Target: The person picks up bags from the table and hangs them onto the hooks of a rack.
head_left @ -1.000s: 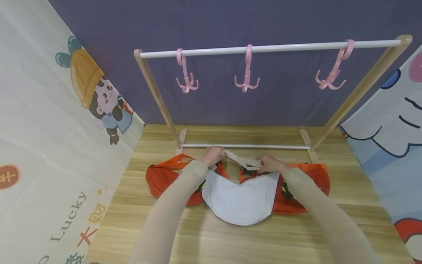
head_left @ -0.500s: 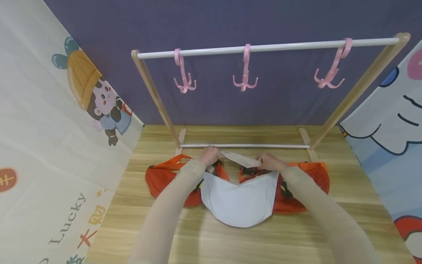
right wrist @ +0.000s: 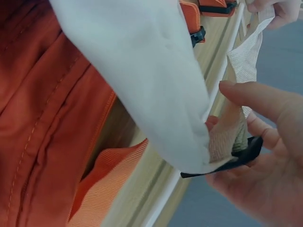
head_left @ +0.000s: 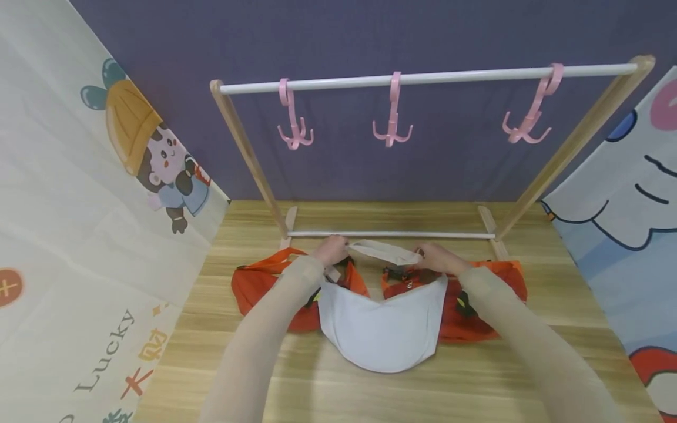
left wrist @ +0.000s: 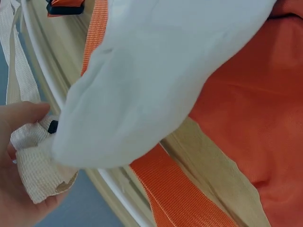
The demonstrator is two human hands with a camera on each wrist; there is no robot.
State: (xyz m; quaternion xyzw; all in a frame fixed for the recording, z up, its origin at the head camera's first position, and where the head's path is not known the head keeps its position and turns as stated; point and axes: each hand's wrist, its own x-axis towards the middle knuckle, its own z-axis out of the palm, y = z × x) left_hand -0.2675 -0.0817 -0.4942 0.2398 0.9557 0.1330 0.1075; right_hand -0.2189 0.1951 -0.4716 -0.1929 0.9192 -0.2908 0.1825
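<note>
A white crescent-shaped waist bag (head_left: 383, 329) hangs between my hands above the tabletop, its cream webbing strap (head_left: 385, 251) arching behind it. My left hand (head_left: 331, 251) pinches the strap close to the bag's left end; the left wrist view shows thumb and fingers around the folded webbing (left wrist: 42, 175). At the other end, my right hand (head_left: 438, 258) holds the strap beside a black buckle (right wrist: 246, 153). Orange-red bags lie behind and to both sides, one at left (head_left: 256, 288) and one at right (head_left: 465, 320), partly hidden by my forearms.
Behind the bags stands a wooden-legged rack with a white top rail (head_left: 338, 83) and a low white bar (head_left: 391, 234). Pink hooks hang from the rail at left (head_left: 295, 126), middle (head_left: 392, 123) and right (head_left: 529, 120). Printed curtains flank the wood-grain table (head_left: 402, 399).
The white bag's lower edge has shifted slightly toward me and appears a little larger. The strap between my hands has changed from folded to a smoother arch. Both hands keep their hold.
</note>
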